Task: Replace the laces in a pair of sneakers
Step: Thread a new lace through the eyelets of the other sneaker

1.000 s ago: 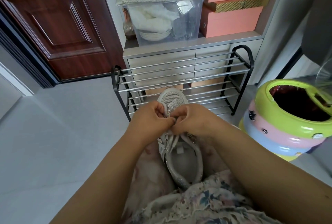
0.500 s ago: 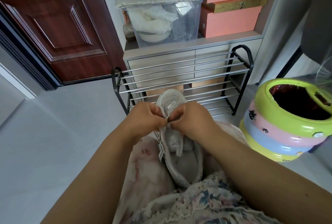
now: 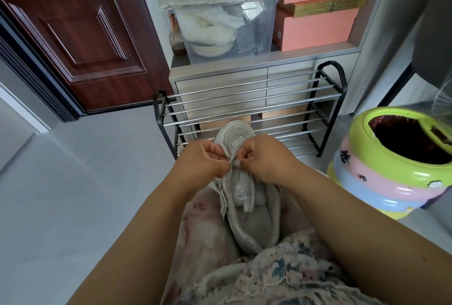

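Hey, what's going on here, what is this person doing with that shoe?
A seated person holds a white sneaker on their lap, toe pointing away towards a metal shoe rack. Both hands, the left hand and the right hand, pinch a thin white lace near the toe end of the eyelets. The tongue is loose and the upper eyelets look unlaced.

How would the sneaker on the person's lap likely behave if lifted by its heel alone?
The sneaker probably feels light: mesh toe, thin upper. With the tongue loose and no lacing visible behind the hands, its opening would likely splay and flex. The left hand and right hand pinch the lace, which looks floppy.
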### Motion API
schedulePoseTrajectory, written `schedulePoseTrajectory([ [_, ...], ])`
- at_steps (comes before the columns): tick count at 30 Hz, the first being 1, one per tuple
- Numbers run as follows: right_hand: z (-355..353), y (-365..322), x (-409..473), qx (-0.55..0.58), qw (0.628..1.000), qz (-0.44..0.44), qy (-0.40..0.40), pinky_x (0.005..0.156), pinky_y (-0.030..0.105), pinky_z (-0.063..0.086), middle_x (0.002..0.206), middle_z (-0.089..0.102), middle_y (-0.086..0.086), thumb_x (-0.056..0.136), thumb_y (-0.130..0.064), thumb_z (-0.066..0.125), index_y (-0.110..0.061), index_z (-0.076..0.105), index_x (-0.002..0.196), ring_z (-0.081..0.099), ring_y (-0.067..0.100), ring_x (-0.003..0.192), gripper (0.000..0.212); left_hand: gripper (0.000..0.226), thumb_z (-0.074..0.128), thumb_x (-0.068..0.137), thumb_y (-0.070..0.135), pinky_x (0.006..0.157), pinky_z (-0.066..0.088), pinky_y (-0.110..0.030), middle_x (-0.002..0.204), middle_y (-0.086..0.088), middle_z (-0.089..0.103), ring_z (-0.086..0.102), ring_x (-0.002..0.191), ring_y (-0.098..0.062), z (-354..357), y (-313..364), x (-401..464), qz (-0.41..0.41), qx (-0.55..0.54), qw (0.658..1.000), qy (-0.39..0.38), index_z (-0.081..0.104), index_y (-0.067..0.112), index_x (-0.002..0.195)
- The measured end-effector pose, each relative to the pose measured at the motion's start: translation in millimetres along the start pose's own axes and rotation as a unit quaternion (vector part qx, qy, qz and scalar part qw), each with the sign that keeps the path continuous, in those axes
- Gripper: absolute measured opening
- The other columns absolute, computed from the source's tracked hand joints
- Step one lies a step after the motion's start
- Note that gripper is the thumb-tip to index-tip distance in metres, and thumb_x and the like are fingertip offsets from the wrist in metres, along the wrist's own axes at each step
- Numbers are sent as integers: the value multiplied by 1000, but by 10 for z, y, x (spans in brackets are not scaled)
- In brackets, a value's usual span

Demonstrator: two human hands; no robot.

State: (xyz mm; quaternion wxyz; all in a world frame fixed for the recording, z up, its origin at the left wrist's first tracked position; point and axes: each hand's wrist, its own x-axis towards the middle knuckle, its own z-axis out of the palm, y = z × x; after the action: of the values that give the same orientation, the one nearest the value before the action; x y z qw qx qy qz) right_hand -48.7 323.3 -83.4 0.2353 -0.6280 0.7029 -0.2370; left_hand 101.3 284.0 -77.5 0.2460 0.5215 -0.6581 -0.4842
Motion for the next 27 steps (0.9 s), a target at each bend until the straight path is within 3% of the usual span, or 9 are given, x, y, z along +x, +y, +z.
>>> schedulePoseTrajectory([
  [4, -143, -70, -36, -129, 988, -56, -65, 71, 28, 47, 69, 54, -9, 81, -20, 62, -26, 61, 69, 55, 15, 78, 13, 26, 69, 65, -7, 58, 52, -28, 69, -5, 69, 59, 56, -13, 19, -62, 1, 4, 16, 999, 36, 57, 6, 84],
  [7, -270, -119, -153, -172, 972, -99, -123, 69, 27, 47, 75, 59, -8, 80, -17, 60, -23, 67, 82, 57, 15, 79, 10, 27, 68, 64, -6, 62, 54, -33, 67, -3, 69, 58, 56, -13, 18, -74, -19, 12, 26, 999, 43, 53, 12, 77],
  [11, -430, -154, -346, -144, 963, -129, -188, 59, 18, 40, 65, 57, -12, 81, -19, 65, -27, 64, 75, 50, 0, 60, 10, 27, 70, 64, -6, 59, 50, -29, 65, -2, 68, 55, 53, -10, 10, -79, -28, 18, 19, 999, 39, 53, 12, 74],
  [14, -535, -215, -516, -104, 953, -148, -242, 51, 10, 33, 52, 52, -16, 81, -16, 66, -22, 63, 74, 49, -4, 51, 10, 25, 71, 64, -5, 56, 50, -28, 67, -3, 70, 57, 53, -10, 13, -90, -26, 19, 23, 999, 35, 55, 10, 75],
  [17, -565, -324, -671, -47, 931, -156, -327, 50, 9, 34, 50, 52, -19, 83, -21, 68, -17, 67, 78, 48, -4, 49, 7, 18, 71, 65, 0, 59, 53, -32, 72, -5, 72, 62, 59, -15, -24, -111, -1, 28, 50, 996, 64, 58, 11, 72],
  [18, -532, -337, -681, -65, 935, -156, -312, 51, 9, 36, 53, 53, -19, 84, -23, 67, -19, 68, 80, 49, -4, 50, 6, 18, 71, 66, -1, 58, 53, -32, 73, -6, 72, 62, 60, -16, -42, -111, 9, 26, 49, 996, 66, 59, 10, 71],
  [22, -570, -236, -530, -117, 983, -89, -107, 47, 11, 34, 57, 49, -16, 87, -33, 62, -28, 64, 81, 48, -6, 52, 7, 16, 71, 68, -6, 54, 49, -25, 74, -10, 71, 60, 58, -13, -35, -83, 9, 25, 37, 998, 42, 62, 5, 74],
  [27, -258, -130, -267, -203, 978, -50, -6, 66, 28, 38, 86, 58, -9, 83, -49, 60, -29, 59, 94, 53, 15, 84, 23, 16, 69, 69, -11, 47, 45, -17, 73, -14, 70, 59, 54, -10, -38, -69, -12, 22, -6, 999, 29, 63, 3, 75],
])
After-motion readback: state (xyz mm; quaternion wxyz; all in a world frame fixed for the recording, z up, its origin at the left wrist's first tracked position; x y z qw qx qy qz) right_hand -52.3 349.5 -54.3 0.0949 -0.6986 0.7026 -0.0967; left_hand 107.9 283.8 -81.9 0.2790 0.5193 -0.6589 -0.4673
